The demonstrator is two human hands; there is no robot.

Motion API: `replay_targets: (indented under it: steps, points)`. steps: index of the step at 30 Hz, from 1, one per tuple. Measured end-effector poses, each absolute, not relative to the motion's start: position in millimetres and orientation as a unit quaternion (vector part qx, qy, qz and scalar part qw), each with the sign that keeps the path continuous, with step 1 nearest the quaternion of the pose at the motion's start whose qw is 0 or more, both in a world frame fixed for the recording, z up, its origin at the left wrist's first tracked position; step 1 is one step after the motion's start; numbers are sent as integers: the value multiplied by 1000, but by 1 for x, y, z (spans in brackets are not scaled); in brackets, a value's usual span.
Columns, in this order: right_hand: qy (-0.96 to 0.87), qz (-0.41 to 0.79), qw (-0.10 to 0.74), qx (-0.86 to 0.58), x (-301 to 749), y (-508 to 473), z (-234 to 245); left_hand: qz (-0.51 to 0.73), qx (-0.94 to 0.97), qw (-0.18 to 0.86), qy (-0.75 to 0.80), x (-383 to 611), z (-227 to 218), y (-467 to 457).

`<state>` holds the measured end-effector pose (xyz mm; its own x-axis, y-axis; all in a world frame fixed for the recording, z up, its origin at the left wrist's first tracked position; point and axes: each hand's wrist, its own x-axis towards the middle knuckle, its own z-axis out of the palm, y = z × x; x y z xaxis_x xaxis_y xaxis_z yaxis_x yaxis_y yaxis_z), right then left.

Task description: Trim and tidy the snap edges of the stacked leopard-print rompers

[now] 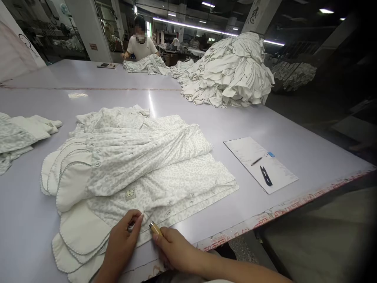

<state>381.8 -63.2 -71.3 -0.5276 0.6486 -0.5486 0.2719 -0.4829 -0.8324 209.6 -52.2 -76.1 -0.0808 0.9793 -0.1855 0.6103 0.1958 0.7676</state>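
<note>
Several pale garments with grey leopard-like spots lie overlapped on the table (203,118), the nearest garment (118,204) showing a small square animal patch (130,194) and round snaps. Cream scallop-edged flaps (84,226) stick out to their left. My left hand (125,234) is closed at the near edge of this garment, thumb and fingertips pinching its cloth. In my right hand (178,247) is a wooden-handled tool (156,228) with a metal collar, pointing at the pinched spot. Its tip is too fine to make out.
Right of the garments lies a clipboard with papers (244,151), a blue clip (270,154), a pen (256,161) and black thread snips (266,176). A big heap of cloth (229,70) stands behind. More garments (20,135) lie left. Across the table a person (141,47) handles cloth.
</note>
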Motion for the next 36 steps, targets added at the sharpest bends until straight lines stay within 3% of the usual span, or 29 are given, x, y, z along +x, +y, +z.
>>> replay_targets:
  steps: [7,13,19,22,26,30,36]
  points:
    - [-433,773,146,-441,376,-62,-76,296,569,317,699,209,-85,-62]
    - [-226,826,232,-460,357,-65,-79,315,760,146,550,207,-101,-74]
    - [-377,800,67,-463,387,-72,-74,240,791,142,545,199,-96,-78]
    - [-428,760,50,-487,397,-74,-71,173,791,150,567,199,-93,-67]
    - [-510,704,53,-492,398,-77,-55,137,727,72,669,201,-98,-44]
    - [-530,689,77,-488,393,-74,-53,156,674,59,720,208,-100,-26]
    - [-297,802,236,-463,373,-48,-84,186,743,114,633,180,-90,-51]
